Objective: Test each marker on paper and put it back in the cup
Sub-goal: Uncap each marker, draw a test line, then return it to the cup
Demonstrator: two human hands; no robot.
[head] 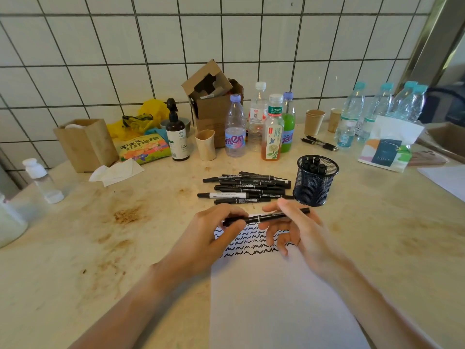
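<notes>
Both hands hold one black marker (264, 217) level above the white paper (276, 298). My left hand (211, 238) grips its left end, and my right hand (294, 227) pinches its right half between thumb and fingers. Rows of black squiggles (251, 245) cover the top of the sheet, partly hidden by the hands. Just beyond the paper lies a pile of black markers (246, 187) on the counter. To its right stands the black mesh cup (315, 181) with several markers standing in it.
Along the tiled wall stand bottles (235, 127), a pump bottle (177, 132), paper cups (314, 122), a cardboard box (214, 96), a snack bag (143, 147) and a tissue pack (387, 147). Two pens (319, 142) lie behind the mesh cup. The counter is stained at the left.
</notes>
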